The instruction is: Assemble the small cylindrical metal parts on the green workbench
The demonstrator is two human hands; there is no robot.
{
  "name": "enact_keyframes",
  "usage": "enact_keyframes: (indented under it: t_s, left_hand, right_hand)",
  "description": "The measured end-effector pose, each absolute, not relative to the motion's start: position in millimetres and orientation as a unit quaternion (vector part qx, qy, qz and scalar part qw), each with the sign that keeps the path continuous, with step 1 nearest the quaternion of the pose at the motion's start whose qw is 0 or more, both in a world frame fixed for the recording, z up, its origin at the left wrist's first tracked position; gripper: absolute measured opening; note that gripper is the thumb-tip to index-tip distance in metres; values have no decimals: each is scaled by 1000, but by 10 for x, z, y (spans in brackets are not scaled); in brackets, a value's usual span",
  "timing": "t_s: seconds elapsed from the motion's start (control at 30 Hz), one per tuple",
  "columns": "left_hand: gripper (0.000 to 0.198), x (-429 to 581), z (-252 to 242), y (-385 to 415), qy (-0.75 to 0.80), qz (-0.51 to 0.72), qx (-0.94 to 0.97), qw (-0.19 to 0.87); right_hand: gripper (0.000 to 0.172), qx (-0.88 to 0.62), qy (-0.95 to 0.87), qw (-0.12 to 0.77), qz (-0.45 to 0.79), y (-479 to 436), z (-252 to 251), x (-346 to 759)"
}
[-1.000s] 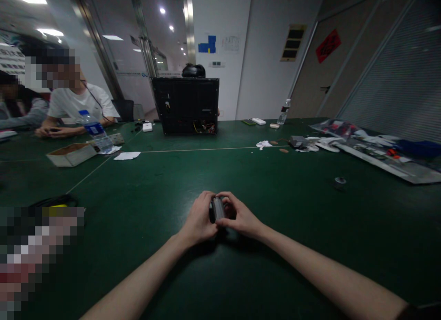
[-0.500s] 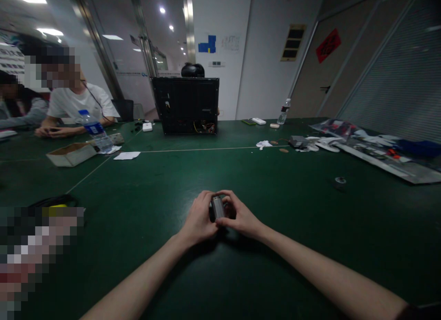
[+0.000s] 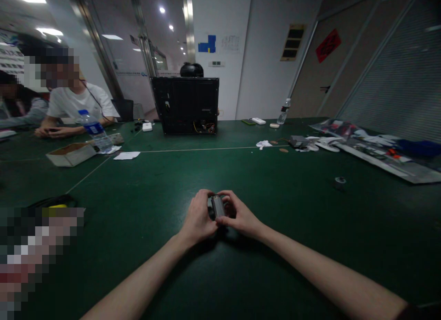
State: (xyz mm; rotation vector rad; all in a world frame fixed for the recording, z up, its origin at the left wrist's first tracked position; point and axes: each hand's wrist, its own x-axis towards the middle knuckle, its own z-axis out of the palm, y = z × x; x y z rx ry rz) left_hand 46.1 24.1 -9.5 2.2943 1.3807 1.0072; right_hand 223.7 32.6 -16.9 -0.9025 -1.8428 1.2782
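Note:
A small grey, metallic-looking block (image 3: pixel 218 207) stands between my two hands, over the near middle of the green table (image 3: pixel 165 182). Its exact kind cannot be made out. My left hand (image 3: pixel 200 216) curls round its left side, fingers bent over toward the top. From the right, my right hand (image 3: pixel 241 214) grips it, with the thumb across its lower front and the fingers bent behind the top. Both hands are closed on the block. Its back and lower end are hidden, and I cannot tell whether it touches the table.
A small round metallic item (image 3: pixel 340 182) lies to the right. Farther right is a white board (image 3: pixel 386 164) with loose parts. Ahead stands a black open-backed case (image 3: pixel 186 106). At left are an open box (image 3: pixel 70 155), a water bottle (image 3: pixel 94 129) and a seated person (image 3: pixel 77 104).

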Motion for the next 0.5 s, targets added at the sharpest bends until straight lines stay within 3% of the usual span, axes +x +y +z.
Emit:
enact_keyframes:
  t_s: [0.5]
  left_hand:
    - [47,460,-90,249,444,357,806,159]
  right_hand:
    - [61,-344,-722,355,485,344,-212,2224]
